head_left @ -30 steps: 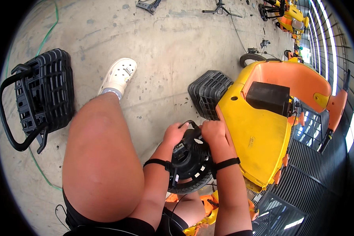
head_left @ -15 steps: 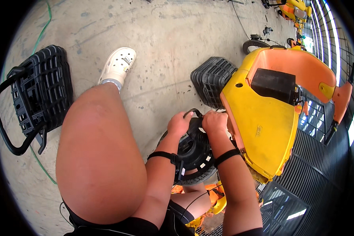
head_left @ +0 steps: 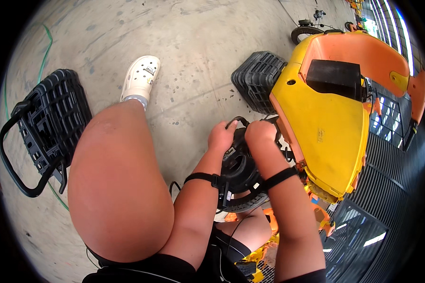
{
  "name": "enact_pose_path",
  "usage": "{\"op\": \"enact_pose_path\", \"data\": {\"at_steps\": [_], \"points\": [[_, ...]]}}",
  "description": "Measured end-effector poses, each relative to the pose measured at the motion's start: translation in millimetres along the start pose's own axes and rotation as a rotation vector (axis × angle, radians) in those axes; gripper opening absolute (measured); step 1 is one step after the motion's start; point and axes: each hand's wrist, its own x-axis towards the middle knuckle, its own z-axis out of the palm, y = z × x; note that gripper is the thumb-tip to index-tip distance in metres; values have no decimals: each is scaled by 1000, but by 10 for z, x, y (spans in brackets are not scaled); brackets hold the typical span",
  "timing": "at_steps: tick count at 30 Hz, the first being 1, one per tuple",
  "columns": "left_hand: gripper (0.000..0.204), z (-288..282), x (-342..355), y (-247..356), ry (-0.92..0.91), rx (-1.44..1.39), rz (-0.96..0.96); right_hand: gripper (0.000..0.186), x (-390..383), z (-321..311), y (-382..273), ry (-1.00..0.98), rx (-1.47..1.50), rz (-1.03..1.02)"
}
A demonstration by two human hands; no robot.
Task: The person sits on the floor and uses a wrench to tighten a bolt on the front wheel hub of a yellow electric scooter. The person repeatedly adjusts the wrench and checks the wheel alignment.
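Note:
A black wheel (head_left: 241,166) with a grey tyre rests between my forearms, close to the yellow scooter body. Above its far edge a short black cable (head_left: 241,119) arcs from one hand to the other. My left hand (head_left: 222,136) is closed on the cable's left end, thumb uppermost. My right hand (head_left: 260,132) is a fist where the arc's other end disappears; its fingertips are hidden. Both wrists wear black straps, and my forearms cover part of the wheel's sides.
A yellow and orange scooter body (head_left: 321,127) lies to the right, holding a black box (head_left: 334,79). Stacked black crates (head_left: 259,81) stand beyond the wheel. At far left lies a black rack (head_left: 49,127) with a tube handle, near a green hose (head_left: 46,52). Beyond the scooter is another tyre (head_left: 305,33).
The view has shifted, so the scooter body and crates sit higher in the picture. Both hands keep their grip near the wheel, and the black arc between them looks slightly wider.

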Motion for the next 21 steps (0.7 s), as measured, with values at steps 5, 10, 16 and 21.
{"op": "enact_pose_path", "data": {"at_steps": [5,10,16,21], "points": [[52,-23,60,-116,-84,-13,-21,32,219,-350,355,-441,216,-142],[50,84,30,-96,-10,-46,-55,30,246,-202,552,-654,931,76],[52,1,13,-60,-71,-80,-64,30,481,245,683,-413,569,-300],[47,-31,-14,-42,-27,-68,-82,28,277,250,400,-207,520,-165]]}}
